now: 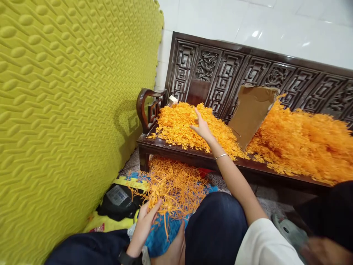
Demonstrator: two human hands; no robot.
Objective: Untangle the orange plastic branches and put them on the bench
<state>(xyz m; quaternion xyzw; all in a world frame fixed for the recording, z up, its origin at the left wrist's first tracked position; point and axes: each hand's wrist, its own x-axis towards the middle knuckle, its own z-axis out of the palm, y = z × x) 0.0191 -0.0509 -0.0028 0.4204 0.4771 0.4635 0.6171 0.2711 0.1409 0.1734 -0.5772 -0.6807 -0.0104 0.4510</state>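
My left hand (145,221) is low in the view, its thumb and fingers closed on a small bunch of orange plastic pieces (157,192). Just beyond it, a tangled heap of thin orange plastic strands (182,184) lies on the floor. My right hand (202,127) is stretched out over a pile of small frilly orange plastic pieces (176,123) on a dark wooden bench (179,151). Its fingers are spread and I see nothing in them; whether it touches the pile I cannot tell.
A cardboard piece (252,114) leans upright between this pile and a larger orange pile (309,141) to the right. A yellow foam mat (77,103) stands along the left. A black bag (120,202) lies on the floor. Another person's blurred hand (325,250) shows at lower right.
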